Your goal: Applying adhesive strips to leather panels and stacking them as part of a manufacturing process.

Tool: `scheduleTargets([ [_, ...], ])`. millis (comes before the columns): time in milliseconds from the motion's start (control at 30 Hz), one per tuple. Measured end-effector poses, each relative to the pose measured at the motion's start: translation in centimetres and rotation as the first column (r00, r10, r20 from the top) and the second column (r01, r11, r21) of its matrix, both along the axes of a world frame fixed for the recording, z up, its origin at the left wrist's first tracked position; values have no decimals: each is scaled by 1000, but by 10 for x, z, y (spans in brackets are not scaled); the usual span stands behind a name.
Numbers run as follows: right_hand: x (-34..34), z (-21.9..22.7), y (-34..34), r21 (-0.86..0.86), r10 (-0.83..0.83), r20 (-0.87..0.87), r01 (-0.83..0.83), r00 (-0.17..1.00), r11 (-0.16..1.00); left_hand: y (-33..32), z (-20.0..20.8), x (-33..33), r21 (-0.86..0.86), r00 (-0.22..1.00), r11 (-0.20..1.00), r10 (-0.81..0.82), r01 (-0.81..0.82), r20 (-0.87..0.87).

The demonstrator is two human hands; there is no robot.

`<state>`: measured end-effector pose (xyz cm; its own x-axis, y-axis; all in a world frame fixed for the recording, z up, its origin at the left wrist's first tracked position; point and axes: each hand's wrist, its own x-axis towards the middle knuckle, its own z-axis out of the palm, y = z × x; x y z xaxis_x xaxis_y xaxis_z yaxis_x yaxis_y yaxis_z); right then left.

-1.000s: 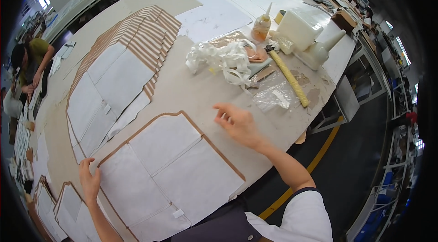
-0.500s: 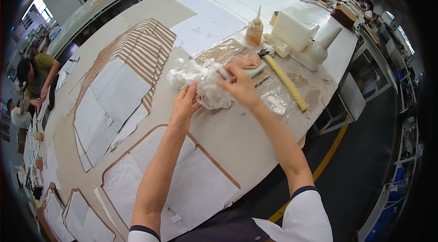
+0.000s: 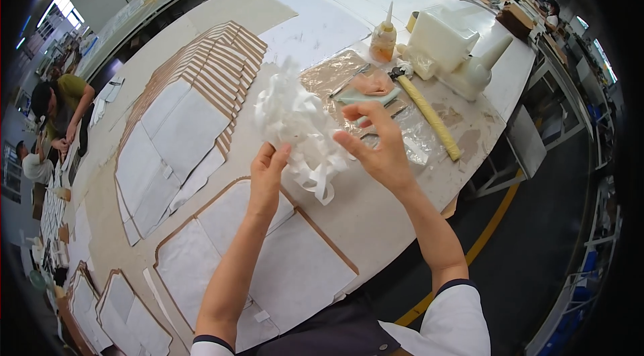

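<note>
Gripping the lower edge of a tangled bunch of white paper strips (image 3: 298, 134) near the centre of the frame, the left hand (image 3: 268, 171) has its fingers curled upward and pinched on the strips, so it is closed on them rather than spread; the right hand (image 3: 376, 144), just to the right of the bunch, is half open, its thumb and forefinger bent toward each other and touching or nearly touching the strips' right side, though whether it actually pinches a strip cannot be told from this view. The bunch is lifted above the beige table (image 3: 376, 222), with a few loose loops hanging down between the two hands. Below the hands, in the lower middle of the frame, lies a white fabric panel (image 3: 282, 269) edged in brown, and to the left a fanned stack of similar panels (image 3: 194, 108) runs toward the upper left. Right of the hands, a clear plastic sheet (image 3: 409, 141) lies on the table beside a long yellow-handled tool (image 3: 433, 118). Further up the frame stand a small glue bottle (image 3: 384, 37) with a pointed nozzle and a white plastic container (image 3: 446, 34). At the far left edge another person (image 3: 64, 104) in a green top bends over the same table
</note>
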<state>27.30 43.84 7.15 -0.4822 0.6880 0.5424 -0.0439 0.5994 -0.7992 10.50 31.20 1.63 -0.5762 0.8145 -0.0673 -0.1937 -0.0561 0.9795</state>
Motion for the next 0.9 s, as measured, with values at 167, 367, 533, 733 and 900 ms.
scheduleTargets([
  [167, -25, 34, 3, 269, -122, -20, 123, 992, 955, 1, 15, 25, 54, 910, 998, 4, 20, -415],
  [367, -14, 77, 18, -474, 106, -292, -240, 951, 847, 3, -5, 3, 18, 762, 983, 151, -181, -630],
  [533, 29, 86, 46, -633, 253, -542, -587, 801, 505, 11, 6, -19, 51, 605, 970, 188, -237, -774],
  [733, 97, 84, 15, -452, 409, 47, -346, 911, 822, 15, 31, -46, 396, 69, 904, 411, -161, -909],
  [900, 87, 50, 1, 431, 66, 462, -289, 885, 855, 3, 31, -57, 491, -24, 865, 492, -105, -870],
])
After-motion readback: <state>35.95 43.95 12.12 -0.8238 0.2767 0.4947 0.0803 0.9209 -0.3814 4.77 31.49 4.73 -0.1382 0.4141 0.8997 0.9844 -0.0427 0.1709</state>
